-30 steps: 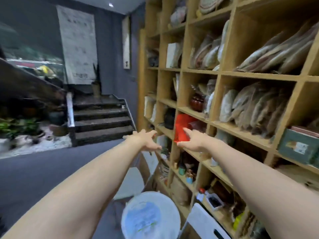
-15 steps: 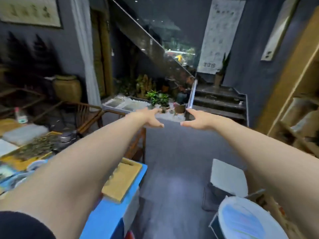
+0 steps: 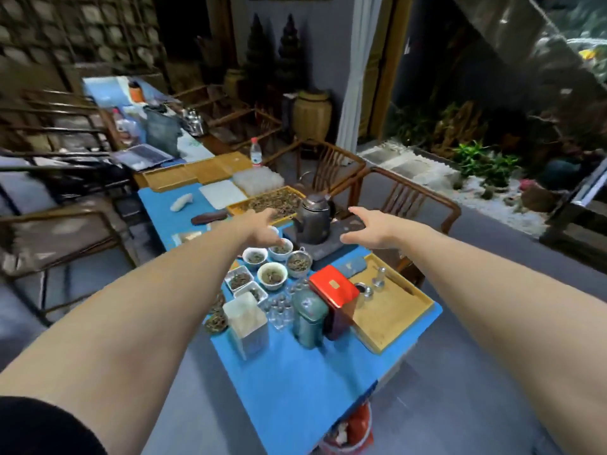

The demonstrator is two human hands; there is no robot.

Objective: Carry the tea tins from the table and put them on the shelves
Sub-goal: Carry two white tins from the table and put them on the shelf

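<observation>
Reaching with both grips, left (image 3: 262, 229) and right (image 3: 368, 233), spread and empty, I risk toppling the small glasses (image 3: 279, 308) beside the green tin (image 3: 308, 316) on this crowded counter (image 3: 295, 382).

Upright tins (side by side): white (image 3: 248, 323), teal (image 3: 308, 318), red (image 3: 335, 298), on blue table (image 3: 295, 382).

Red tin (image 3: 335, 292); teal tin (image 3: 308, 318); pale silver tin (image 3: 248, 320); blue table (image 3: 295, 382).
</observation>
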